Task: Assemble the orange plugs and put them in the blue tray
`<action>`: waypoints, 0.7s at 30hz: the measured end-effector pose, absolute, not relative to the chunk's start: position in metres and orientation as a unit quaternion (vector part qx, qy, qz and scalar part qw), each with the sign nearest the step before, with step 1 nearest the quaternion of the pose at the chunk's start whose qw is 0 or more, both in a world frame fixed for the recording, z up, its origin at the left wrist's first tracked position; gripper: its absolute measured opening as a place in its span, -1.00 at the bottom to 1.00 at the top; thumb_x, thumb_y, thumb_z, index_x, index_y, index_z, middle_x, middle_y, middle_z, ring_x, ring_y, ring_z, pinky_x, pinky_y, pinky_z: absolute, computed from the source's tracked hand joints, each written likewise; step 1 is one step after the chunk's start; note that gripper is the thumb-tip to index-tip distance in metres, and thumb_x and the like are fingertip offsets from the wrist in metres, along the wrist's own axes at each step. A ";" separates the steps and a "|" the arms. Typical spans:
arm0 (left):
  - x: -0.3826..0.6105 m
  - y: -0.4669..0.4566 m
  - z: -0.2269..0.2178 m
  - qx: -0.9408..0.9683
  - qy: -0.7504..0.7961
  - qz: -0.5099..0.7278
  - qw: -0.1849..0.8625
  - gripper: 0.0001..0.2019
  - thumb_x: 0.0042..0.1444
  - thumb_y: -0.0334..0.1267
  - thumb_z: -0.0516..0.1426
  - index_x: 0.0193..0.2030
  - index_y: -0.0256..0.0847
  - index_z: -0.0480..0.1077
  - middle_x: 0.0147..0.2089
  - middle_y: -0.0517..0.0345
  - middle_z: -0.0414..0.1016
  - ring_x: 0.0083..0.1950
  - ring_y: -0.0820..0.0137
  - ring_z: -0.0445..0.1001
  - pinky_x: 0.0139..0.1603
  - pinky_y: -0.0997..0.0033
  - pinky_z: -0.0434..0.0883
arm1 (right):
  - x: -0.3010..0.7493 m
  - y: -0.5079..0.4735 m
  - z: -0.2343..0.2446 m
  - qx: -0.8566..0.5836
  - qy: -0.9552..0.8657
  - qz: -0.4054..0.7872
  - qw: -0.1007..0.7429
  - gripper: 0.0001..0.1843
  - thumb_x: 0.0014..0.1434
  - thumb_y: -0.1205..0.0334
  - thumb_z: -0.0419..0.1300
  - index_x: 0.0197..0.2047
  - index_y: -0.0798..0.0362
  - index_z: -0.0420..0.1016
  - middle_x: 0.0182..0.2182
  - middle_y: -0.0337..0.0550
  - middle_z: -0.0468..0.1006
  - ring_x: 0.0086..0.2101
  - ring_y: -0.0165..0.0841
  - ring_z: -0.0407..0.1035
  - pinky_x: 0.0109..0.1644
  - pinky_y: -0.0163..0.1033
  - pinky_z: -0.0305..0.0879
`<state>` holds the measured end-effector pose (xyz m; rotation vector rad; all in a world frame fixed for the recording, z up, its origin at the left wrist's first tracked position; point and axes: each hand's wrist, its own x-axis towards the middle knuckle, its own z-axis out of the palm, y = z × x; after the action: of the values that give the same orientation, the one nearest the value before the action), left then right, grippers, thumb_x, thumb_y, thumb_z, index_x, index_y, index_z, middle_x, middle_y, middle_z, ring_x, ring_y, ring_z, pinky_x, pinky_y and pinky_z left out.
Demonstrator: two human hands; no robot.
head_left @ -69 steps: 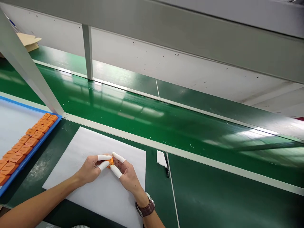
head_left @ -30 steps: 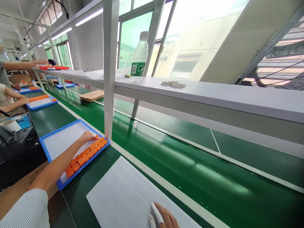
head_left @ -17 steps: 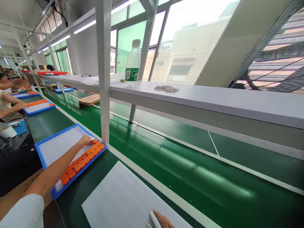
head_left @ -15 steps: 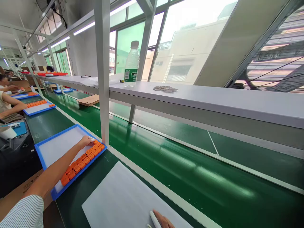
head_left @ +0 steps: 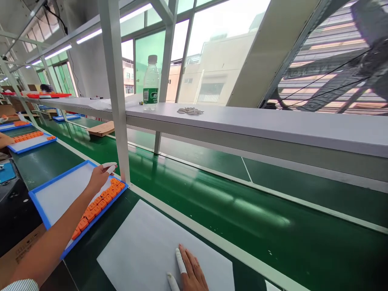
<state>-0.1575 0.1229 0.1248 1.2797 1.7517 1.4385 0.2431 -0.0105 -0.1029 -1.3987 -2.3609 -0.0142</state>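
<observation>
fingers of the left hand (head_left: 98, 178) hovered spread and empty just above the orange parts (head_left: 97, 202) lined along the right edge of the blue tray (head_left: 36, 202). right hand (head_left: 189, 273) lay flat, fingers spread, holding nothing, on the near edge of the white sheet (head_left: 145, 250).

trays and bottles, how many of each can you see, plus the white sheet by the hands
blue trays: 4, nearest, next, two farther ones
plastic bottle: 1
white sheet: 1
total: 6
The left hand is above the nearest tray; the right hand lies flat on the sheet.
</observation>
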 end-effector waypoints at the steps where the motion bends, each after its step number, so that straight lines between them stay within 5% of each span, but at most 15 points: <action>1: -0.139 0.111 0.128 0.496 0.627 0.533 0.278 -0.59 0.12 -0.02 0.23 0.05 -0.18 0.53 -0.05 0.06 0.62 -0.07 0.22 0.53 0.00 0.26 0.47 | 0.242 -0.011 -0.102 -0.492 -0.846 -0.007 0.203 -0.66 0.30 0.00 0.09 -0.31 0.03 0.57 0.34 -0.02 0.28 0.28 0.12 0.20 0.19 0.24 0.38; 4: -0.070 0.070 0.117 0.599 0.524 0.491 0.355 -0.70 0.16 -0.07 0.21 -0.07 -0.17 0.59 -0.15 0.08 0.62 -0.14 0.24 0.55 -0.04 0.29 0.49 | 0.242 -0.012 -0.094 -0.490 -0.845 -0.030 0.213 -0.61 0.31 0.04 0.11 0.09 0.06 0.49 0.35 0.04 0.26 0.26 0.09 0.25 0.16 0.20 0.44; 7: 0.002 0.034 0.079 0.721 0.414 0.379 0.406 -0.78 0.25 -0.23 0.11 -0.10 -0.13 0.59 -0.15 0.07 0.60 -0.21 0.33 0.54 -0.20 0.38 0.50 | 0.247 -0.013 -0.083 -0.499 -0.841 -0.051 0.201 -0.50 0.34 0.09 0.09 0.28 0.10 0.33 0.36 0.03 0.24 0.29 0.03 0.20 0.24 0.17 0.37; 15: 0.076 0.013 -0.006 0.866 0.307 0.257 0.299 -0.68 0.03 -0.55 0.11 -0.13 -0.16 0.53 -0.05 0.04 0.61 -0.03 0.25 0.55 -0.02 0.34 0.49 | 0.273 -0.016 -0.067 -0.537 -0.834 -0.014 0.126 -0.26 0.14 0.52 0.03 0.39 0.05 0.18 0.40 -0.09 0.16 0.35 -0.07 0.09 0.34 0.07 0.26; 18: 0.070 0.017 -0.016 0.851 0.335 0.255 0.314 -0.72 0.07 -0.53 0.10 -0.17 -0.16 0.53 -0.13 0.06 0.60 -0.15 0.31 0.56 -0.17 0.42 0.50 | 0.273 -0.014 -0.063 -0.538 -0.835 -0.002 0.116 -0.28 0.05 0.56 0.05 0.31 0.10 0.34 0.39 -0.06 0.20 0.34 -0.02 0.11 0.33 0.09 0.28; 21: 0.065 0.018 -0.023 0.840 0.348 0.260 0.324 -0.74 0.12 -0.50 0.09 -0.16 -0.15 0.53 -0.14 0.07 0.59 -0.12 0.32 0.55 -0.06 0.38 0.49 | 0.271 -0.005 -0.059 -0.540 -0.835 0.013 0.105 -0.23 -0.11 0.63 0.01 0.19 0.11 0.47 0.32 -0.06 0.32 0.28 -0.03 0.22 0.29 0.07 0.35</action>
<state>0.0647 0.0180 -0.0232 2.2034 0.9135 0.6821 0.2713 -0.0052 -0.0591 -1.5911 -2.4606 0.0370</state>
